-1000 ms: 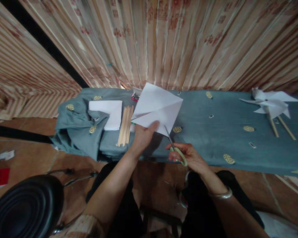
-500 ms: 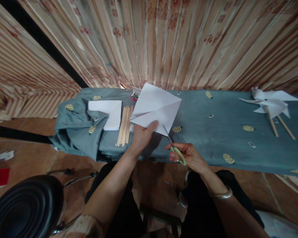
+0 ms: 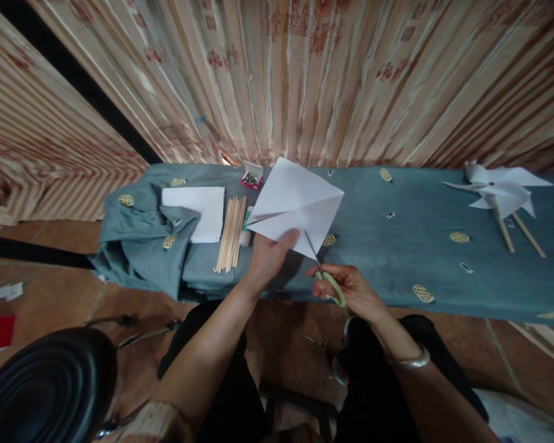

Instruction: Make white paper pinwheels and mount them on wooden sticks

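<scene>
A square sheet of white paper [image 3: 300, 191] is pinched at its near edge by my left hand [image 3: 270, 255], the thumb on top and the other fingers hidden underneath. A slit runs inward from its left corner. My right hand [image 3: 344, 284] grips scissors [image 3: 333, 289] with pale green handles. Their blades lie at the paper's near corner, pointing toward its middle. Just left of the paper are a bundle of wooden sticks [image 3: 231, 234], a green-and-white tube [image 3: 246, 227] and a small red box of metal pins [image 3: 252, 177].
Folded white paper [image 3: 207, 212] lies on the grey-green cloth [image 3: 397, 252] at the left, partly under a cloth fold. Paper pinwheels [image 3: 503, 184] on sticks rest at the far right. A black round stool [image 3: 50, 381] stands at lower left. Curtains [image 3: 295, 80] hang behind.
The paper and my left hand have shifted slightly right, uncovering more of the pin box and tube. The scissors stay at the near corner in my right hand.
</scene>
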Action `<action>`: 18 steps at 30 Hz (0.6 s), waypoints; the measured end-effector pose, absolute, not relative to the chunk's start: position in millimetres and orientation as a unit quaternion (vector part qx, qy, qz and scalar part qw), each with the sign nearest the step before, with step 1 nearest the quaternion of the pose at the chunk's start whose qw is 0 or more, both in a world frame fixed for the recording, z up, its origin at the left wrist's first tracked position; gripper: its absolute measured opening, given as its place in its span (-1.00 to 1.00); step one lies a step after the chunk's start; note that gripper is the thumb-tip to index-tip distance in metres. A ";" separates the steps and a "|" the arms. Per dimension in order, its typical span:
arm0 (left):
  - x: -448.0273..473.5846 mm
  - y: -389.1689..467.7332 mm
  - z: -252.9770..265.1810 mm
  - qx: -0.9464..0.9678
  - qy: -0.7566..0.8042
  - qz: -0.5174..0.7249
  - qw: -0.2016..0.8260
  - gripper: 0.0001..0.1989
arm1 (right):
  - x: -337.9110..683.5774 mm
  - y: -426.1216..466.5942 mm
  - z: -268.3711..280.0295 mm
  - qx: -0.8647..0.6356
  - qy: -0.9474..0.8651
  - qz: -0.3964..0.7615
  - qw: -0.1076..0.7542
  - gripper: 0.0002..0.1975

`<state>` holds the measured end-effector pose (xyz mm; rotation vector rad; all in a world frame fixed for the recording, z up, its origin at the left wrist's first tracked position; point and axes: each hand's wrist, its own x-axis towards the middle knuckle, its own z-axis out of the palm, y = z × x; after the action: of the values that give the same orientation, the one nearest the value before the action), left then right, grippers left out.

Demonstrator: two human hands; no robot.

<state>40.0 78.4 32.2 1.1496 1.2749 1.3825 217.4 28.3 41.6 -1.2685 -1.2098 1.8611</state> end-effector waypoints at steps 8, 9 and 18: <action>40.5 78.5 32.5 0.463 0.512 0.560 0.457 -0.65 | 216.6 28.0 41.2 -0.482 -0.453 0.695 0.282 -0.52; 40.7 78.1 33.4 0.464 0.511 0.560 0.458 -0.64 | 216.3 28.1 41.7 -0.481 -0.456 0.694 0.281 -0.51; 45.7 73.6 28.7 0.479 0.506 0.547 0.465 -0.64 | 217.2 29.5 45.5 -0.481 -0.480 0.671 0.296 -0.48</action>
<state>45.7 73.6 28.7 1.1755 1.2437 1.3425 217.2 29.5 45.5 -1.2789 -1.2774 1.7862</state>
